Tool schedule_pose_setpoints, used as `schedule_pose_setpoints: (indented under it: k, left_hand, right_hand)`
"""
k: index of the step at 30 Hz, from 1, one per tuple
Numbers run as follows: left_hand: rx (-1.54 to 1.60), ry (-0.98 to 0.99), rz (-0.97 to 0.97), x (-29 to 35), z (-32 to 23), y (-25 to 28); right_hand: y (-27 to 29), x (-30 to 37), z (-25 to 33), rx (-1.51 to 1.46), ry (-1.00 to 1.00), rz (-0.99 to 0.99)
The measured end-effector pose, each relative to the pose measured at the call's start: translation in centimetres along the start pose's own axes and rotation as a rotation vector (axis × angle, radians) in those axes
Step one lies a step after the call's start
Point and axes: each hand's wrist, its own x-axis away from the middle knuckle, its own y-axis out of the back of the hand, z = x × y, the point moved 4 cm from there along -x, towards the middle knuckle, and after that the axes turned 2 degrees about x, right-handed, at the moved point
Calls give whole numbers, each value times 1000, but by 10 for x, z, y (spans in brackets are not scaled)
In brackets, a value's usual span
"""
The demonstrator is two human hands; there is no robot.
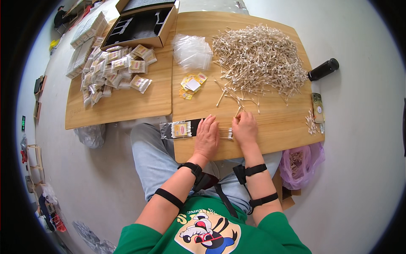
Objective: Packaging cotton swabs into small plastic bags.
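Observation:
My left hand (pixel 206 136) lies flat, fingers stretched out together, over a row of cotton swabs (pixel 226 133) and the end of a black strip (pixel 195 127) near the table's front edge. Left of it, a clear bag (pixel 182 130) holds swabs and a yellow label card. Beside the row's right end, my right hand (pixel 245 129) has its fingers curled into a pinch at a cotton swab (pixel 237 111); the fingers partly hide it. Several loose swabs (pixel 230 94) lie just beyond, in front of a large swab heap (pixel 262 59).
Clear empty bags (pixel 192 51) and yellow label cards (pixel 193 84) lie mid-table. Filled swab packs (pixel 120 63) pile up at the left, near an open black-lined box (pixel 139 26). A black bottle (pixel 324 70) and a phone-like object (pixel 317 106) are at the right edge. A purple bag (pixel 301 165) hangs below.

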Motion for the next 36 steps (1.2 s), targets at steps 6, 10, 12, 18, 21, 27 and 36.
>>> schedule_pose_setpoints:
  k: [6,10,12,18,21,27,36]
  left_hand:
    - [-15,5,18,1,2,-2]
    - [-97,-2,67,1,-1,-4]
    - [-129,-7,87,0,-3,-5]
    - [-81,-6,104,0,-1,-6]
    - [-36,-22,75,0,0,-3]
    - [-21,-19,61,-1,-2,-2]
    - [-111,-3,79,2,0,-5]
  right_hand:
    - [-7,0,7,-55,158,57]
    - [-1,6,4,-251,264,188]
    - [1,3,-4,-376,180,186]
    - [6,-13,-12,-163,205,-31]
    - [0,-11,-4,-125,197,58]
    - [-7,-8,-14,-245,179,-46]
    - [-1,0,12,-248,354,177]
